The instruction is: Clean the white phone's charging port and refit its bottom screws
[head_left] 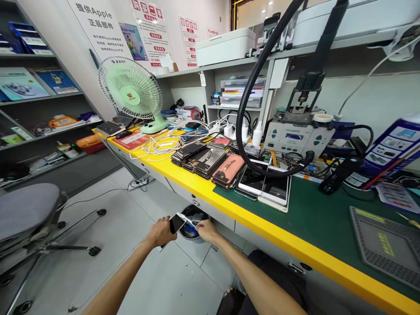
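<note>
My left hand (pixel 160 232) is closed around a white-edged phone (pixel 177 223) with a dark screen, held low in front of the workbench. Between the fingers of my right hand (pixel 207 230) is a slim white-and-blue tool (pixel 189 221), perhaps a brush. Its far end reaches the phone's upper edge; whether it touches is too small to tell. Directly beneath both hands stands a round trash bin (pixel 192 239) with blue and dark scraps inside.
The yellow-edged workbench (pixel 256 227) carries stacks of phone screens (pixel 210 159), white phones (pixel 277 186), tangled white cables (pixel 160 144) and a green fan (pixel 131 94). A black hose (pixel 244 105) arches over it. A grey swivel stool (pixel 28 208) stands left; a perforated tray (pixel 387 240) lies right.
</note>
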Demonstrator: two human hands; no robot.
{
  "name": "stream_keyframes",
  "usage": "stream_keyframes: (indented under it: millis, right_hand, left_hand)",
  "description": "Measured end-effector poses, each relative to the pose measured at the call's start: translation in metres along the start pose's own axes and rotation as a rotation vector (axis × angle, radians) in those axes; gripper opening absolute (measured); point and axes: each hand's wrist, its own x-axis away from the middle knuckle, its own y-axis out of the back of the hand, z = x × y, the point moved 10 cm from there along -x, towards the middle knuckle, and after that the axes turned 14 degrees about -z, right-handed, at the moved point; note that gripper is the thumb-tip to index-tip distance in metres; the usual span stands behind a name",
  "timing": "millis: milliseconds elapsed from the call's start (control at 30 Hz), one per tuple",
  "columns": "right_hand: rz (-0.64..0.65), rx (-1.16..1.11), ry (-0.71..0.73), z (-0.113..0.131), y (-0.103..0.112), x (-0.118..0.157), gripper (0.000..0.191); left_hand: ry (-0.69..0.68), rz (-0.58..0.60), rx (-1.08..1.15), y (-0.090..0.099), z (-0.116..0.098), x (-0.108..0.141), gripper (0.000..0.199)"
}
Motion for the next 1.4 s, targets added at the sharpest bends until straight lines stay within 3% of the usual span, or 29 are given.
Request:
stream_keyframes:
  millis: [200, 400, 633, 867, 1067, 1267, 1400]
  right_hand:
    - [-0.048, 0.029, -0.007, -0.003, 0.005, -0.002, 0.028]
    - [0.079, -0.005, 0.034, 0.010, -0.019, 0.003, 0.025]
    - [-0.117, 0.037, 0.029, 0.005, 0.005, -0.010, 0.027]
    - [-0.031, 0.012, 0.103, 0.014, -0.007, -0.004, 0.024]
    - [-0.160, 0.069, 0.093, 0.009, 0.011, -0.003, 0.025]
    - [-0.083, 0.060, 0.193, 0.024, -0.005, 0.000, 0.023]
    - [-0.155, 0.106, 0.128, 0.019, 0.002, -0.003, 0.026]
  left_hand:
    - [-0.011, -0.002, 0.005, -0.001, 0.004, 0.002, 0.035]
    - [-0.046, -0.026, 0.026, -0.003, 0.001, 0.004, 0.034]
    - [-0.074, -0.046, 0.051, -0.004, -0.001, 0.007, 0.037]
    - [-0.070, -0.063, 0.068, -0.007, 0.000, 0.006, 0.038]
    - [-0.050, -0.075, 0.081, -0.010, 0.001, 0.009, 0.039]
    - [-0.067, -0.080, 0.095, -0.010, -0.003, 0.011, 0.039]
    - [-0.085, -0.085, 0.089, -0.007, -0.008, 0.015, 0.039]
